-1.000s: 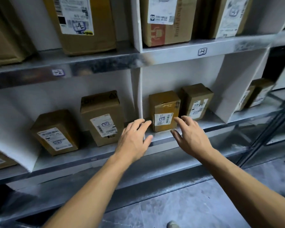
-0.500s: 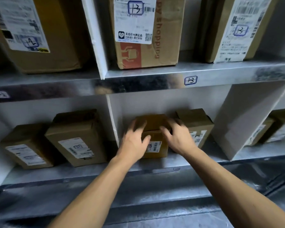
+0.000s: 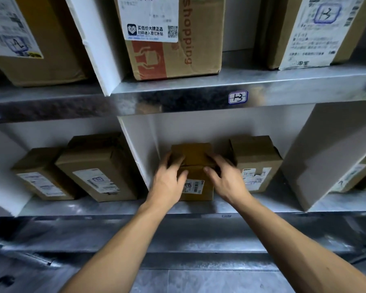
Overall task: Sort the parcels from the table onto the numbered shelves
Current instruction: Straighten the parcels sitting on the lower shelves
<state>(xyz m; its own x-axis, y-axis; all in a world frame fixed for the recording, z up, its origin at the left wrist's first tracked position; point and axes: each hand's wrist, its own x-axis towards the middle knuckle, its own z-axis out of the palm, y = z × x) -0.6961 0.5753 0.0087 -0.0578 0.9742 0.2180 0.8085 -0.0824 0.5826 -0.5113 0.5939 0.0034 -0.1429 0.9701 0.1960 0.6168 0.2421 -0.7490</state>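
Brown parcel [image 3: 193, 154] stands on metal shelf [image 3: 266, 205], in bay under tag "13" [image 3: 238, 97]. White divider [image 3: 138, 157] at its left, second box [image 3: 257, 159] just beside at right. Left hand [image 3: 167, 181] grips parcel's left top edge, thumb on front. Right hand [image 3: 227, 179] grips right top edge, thumb on front.

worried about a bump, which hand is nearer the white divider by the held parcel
Left. Left hand grips the parcel beside the divider; right hand grips its far side.
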